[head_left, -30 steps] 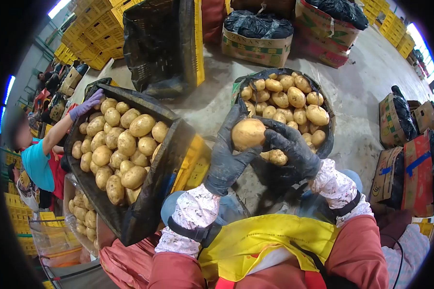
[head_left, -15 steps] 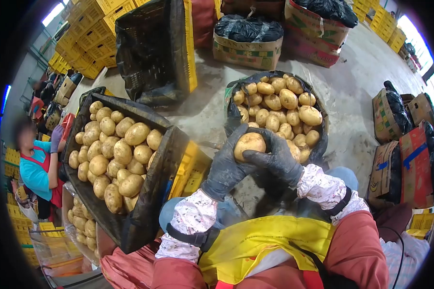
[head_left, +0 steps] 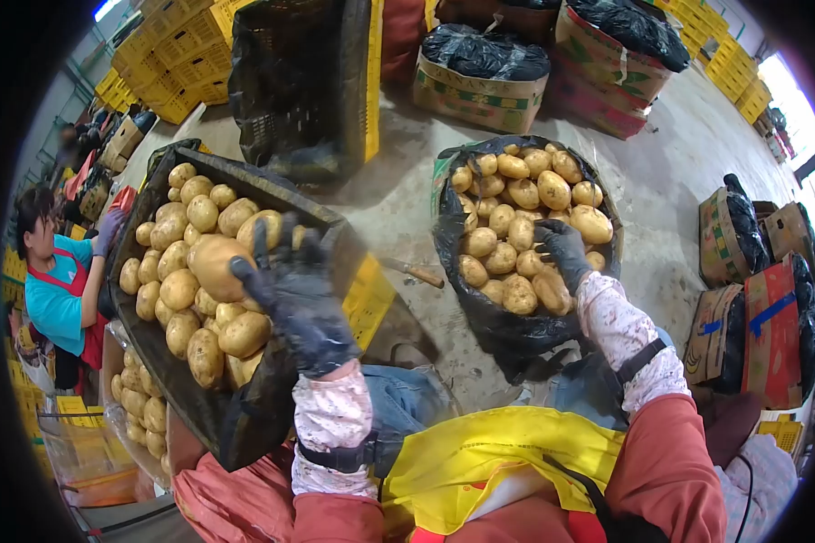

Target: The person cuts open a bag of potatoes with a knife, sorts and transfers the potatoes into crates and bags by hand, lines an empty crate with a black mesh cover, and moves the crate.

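My left hand (head_left: pixel 303 299), in a dark glove, is over a black-lined crate (head_left: pixel 244 425) full of potatoes, its fingers spread. A large, slightly blurred potato (head_left: pixel 219 269) is just beyond the thumb, apart from the palm; I cannot tell whether it is in the air or resting on the pile. To the right, my right hand (head_left: pixel 563 255), also gloved, reaches into a black-lined container (head_left: pixel 475 321) of potatoes. Its fingers are apart and touch the potatoes (head_left: pixel 520 231); their tips are partly hidden.
A wooden-handled tool (head_left: pixel 417 271) lies on the floor between the two containers. An upright black-lined crate (head_left: pixel 299 90) and a carton (head_left: pixel 480 95) are ahead. More cartons (head_left: pixel 770 330) stand at right. Another person (head_left: pixel 68 290) works at left, beside a box of potatoes (head_left: pixel 143 407).
Both hands were together around one potato in front of me. The left has swung over the left crate and opened from the potato; the right has gone into the right container.
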A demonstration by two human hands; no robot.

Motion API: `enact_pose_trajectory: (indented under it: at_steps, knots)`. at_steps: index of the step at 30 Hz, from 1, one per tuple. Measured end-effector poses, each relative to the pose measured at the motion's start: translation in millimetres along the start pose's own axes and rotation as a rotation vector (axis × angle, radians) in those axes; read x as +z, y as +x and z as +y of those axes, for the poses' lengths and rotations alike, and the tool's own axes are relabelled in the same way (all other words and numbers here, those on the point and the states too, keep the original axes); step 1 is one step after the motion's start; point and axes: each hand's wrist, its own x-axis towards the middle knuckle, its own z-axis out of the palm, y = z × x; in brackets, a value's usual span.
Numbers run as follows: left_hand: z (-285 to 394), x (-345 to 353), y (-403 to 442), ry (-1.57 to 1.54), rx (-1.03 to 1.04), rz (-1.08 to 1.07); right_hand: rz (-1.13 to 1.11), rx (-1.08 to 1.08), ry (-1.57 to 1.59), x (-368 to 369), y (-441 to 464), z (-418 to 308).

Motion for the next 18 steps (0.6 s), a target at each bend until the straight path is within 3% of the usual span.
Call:
enact_pose_trajectory:
  at_steps: [1,2,4,5,7,8,11,14,17,18]
  knots:
    - [-7.1,-4.1,2.3,-0.002,0.008,0.007,0.057,0.045,-0.063,-4.3,15.4,10.0]
    - [-19.0,-11.3,5.7,0.627,0.059,-0.183,0.083,0.040,-0.227,-5.9,28.3,17.0]
    - [-38.4,-2.9,-3.7,0.808,-0.042,-0.416,0.123,-0.065,-0.408,4.4,35.6,21.1]
    - [-47.0,10.5,-13.6,0.353,-0.171,-0.450,0.170,-0.167,-0.576,10.2,39.8,23.8]
    - [-58.5,22.5,-24.7,0.520,-0.210,-0.382,0.108,-0.085,-0.540,22.0,54.2,29.4]
    - [-61.2,24.7,-26.0,0.685,-0.256,-0.322,0.126,-0.046,-0.723,28.7,59.2,31.7]
    - [-61.4,23.9,-20.9,0.723,-0.355,-0.317,0.128,-0.017,-0.926,39.3,71.9,34.4]
    - [-69.1,16.6,-15.3,0.747,-0.392,-0.291,0.113,-0.027,-0.796,31.9,90.0,52.5]
    - [-82.0,8.4,-13.9,0.786,-0.438,-0.307,-0.297,0.257,0.292,16.4,88.3,42.0]
    - [-87.2,5.3,-15.5,0.821,-0.441,-0.322,-0.249,0.149,0.074,21.3,65.8,23.9]
